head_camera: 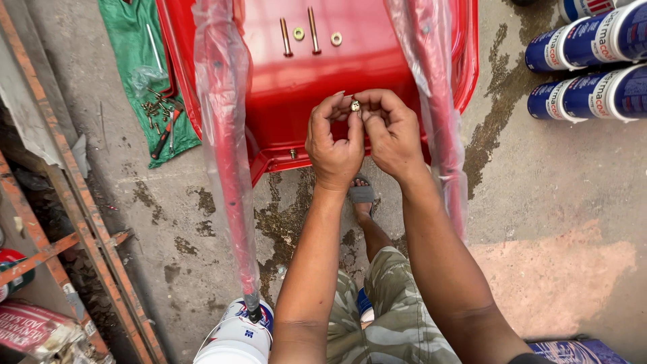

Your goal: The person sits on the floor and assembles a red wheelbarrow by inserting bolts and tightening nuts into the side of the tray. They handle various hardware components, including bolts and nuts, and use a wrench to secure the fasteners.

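together, left hand [335, 145], right hand [391, 131], small brass nut [355, 105] pinched between fingertips

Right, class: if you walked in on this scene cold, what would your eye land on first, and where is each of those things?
First, the big glossy red metal tray lying on the concrete, top centre, with two brass-coloured long bolts and washers resting on it. Just in front, the left hand and right hand meet, pinching a small brass-coloured nut between the fingertips. Two red tubular handles in clear plastic wrap run down either side.
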